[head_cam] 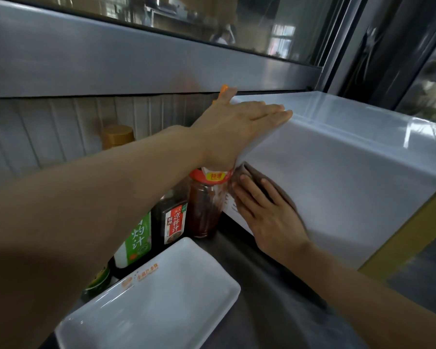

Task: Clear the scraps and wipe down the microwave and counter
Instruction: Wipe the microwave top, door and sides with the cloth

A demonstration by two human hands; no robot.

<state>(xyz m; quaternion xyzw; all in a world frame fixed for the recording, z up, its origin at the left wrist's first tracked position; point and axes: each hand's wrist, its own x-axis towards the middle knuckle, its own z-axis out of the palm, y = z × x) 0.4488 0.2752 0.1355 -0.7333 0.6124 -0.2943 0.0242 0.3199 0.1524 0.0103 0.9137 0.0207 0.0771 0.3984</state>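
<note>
Left hand [233, 127]: flat on microwave [337, 177] top edge, fingers straight, together.
Right hand [267, 217]: fingers spread, pressing brown cloth [252, 172] against microwave's left side.
Microwave: white, on dark counter [275, 298], right of sauce bottles [186, 212].
White tray [156, 298]: on counter, near front.
Orange item [223, 90] behind left hand: possibly a bottle cap, unclear.

White microwave [337, 172], brown cloth [275, 182], white tray [161, 298].

The microwave [337, 172] fills the right of the frame on the desk [275, 285]. Bottles [171, 220] stand left of it at centre. A tray [151, 303] lies before them, lower centre.
</note>
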